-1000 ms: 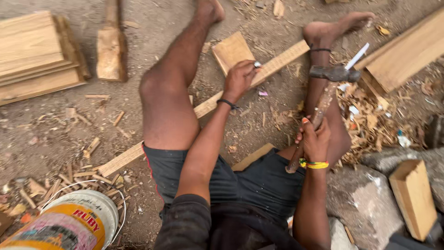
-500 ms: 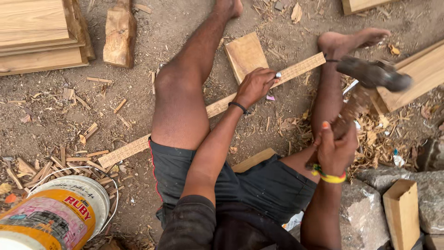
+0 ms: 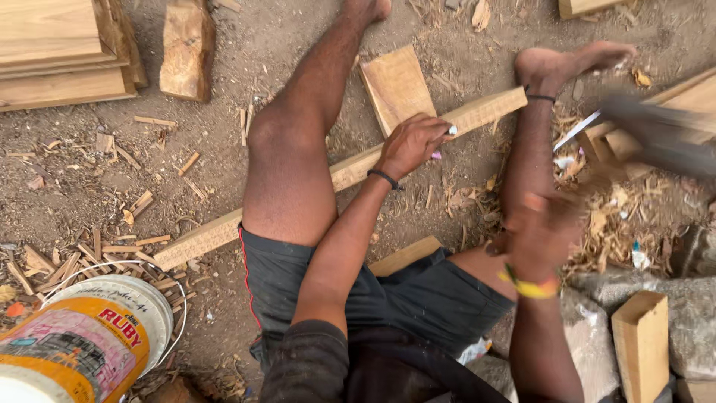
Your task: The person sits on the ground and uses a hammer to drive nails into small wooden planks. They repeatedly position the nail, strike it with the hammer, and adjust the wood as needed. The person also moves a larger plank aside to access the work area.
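I sit on the dirt with a long wooden strip (image 3: 200, 240) running under my left leg toward my right foot. My left hand (image 3: 412, 143) presses on the strip and pinches a small pale object (image 3: 451, 130) against it; I cannot tell what it is. A flat wooden board (image 3: 395, 86) lies just beyond that hand. My right hand (image 3: 537, 240), blurred, with a yellow band at the wrist, grips a hammer handle. The blurred hammer head (image 3: 660, 140) is out to the right, away from the strip.
Stacked planks (image 3: 52, 52) and a wood chunk (image 3: 186, 48) lie at the top left. A paint bucket (image 3: 82, 343) stands at the bottom left among offcuts. Stone blocks (image 3: 690, 321), a wooden block (image 3: 641, 347), shavings and more planks (image 3: 693, 93) crowd the right.
The hammer head has swung rightward, away from the strip, and is now motion-blurred. My left hand has stayed on the strip.
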